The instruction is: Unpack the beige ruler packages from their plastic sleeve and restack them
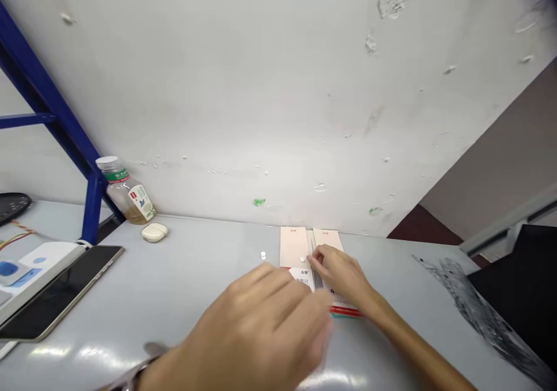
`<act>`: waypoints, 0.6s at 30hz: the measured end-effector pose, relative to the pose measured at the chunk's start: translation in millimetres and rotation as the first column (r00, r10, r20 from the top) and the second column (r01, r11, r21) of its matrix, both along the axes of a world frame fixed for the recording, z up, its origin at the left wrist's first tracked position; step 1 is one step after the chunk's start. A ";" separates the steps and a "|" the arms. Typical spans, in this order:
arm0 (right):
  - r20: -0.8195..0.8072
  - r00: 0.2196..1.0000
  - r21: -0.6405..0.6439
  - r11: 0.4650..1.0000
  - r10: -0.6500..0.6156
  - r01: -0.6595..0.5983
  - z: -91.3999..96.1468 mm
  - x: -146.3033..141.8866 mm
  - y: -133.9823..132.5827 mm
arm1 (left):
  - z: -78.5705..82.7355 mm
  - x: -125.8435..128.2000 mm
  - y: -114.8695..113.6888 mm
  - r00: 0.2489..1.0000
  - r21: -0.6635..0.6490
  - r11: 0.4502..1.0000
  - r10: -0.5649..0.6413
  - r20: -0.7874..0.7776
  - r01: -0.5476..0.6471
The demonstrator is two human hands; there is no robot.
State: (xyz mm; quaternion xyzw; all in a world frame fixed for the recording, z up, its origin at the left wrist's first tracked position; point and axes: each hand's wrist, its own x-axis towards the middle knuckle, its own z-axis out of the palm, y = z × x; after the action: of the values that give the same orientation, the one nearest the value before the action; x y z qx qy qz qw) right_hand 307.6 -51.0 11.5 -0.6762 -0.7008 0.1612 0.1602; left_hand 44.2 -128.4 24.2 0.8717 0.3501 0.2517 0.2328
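Note:
Two pale pink printed cards (293,246) (327,240) lie side by side on the grey table top (187,286), with a thin grey strip (314,252) in the gap between them. My right hand (342,278) rests its pinched fingertips at that gap, and whether they hold anything is hidden. A motion-blurred left hand (256,327) crosses low in front, over the near end of the cards. Just beyond its fingers lies a tiny white pellet (263,256). Another (303,259) sits on the left card. A red-and-green edged packet (346,312) shows under my right wrist.
A plastic bottle (128,194) and a white oval case (154,232) stand against the scuffed wall (278,89). A phone (61,292) and a white box (39,269) lie at left, beside a blue metal frame (92,205). A black object (517,286) sits at right.

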 end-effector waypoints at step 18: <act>-0.046 0.994 -0.072 0.992 -0.103 0.099 -2.4 -8.2 -1.7 | 10.7 12.9 114.3 0.849 0.099 0.975 -0.119 -0.515 0.197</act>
State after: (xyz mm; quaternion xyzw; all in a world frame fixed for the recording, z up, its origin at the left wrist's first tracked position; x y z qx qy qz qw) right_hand 299.5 -52.7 9.1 -0.7118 -0.6554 0.1939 0.1619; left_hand 57.1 -14.1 34.9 0.9477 0.3062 0.0193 0.0875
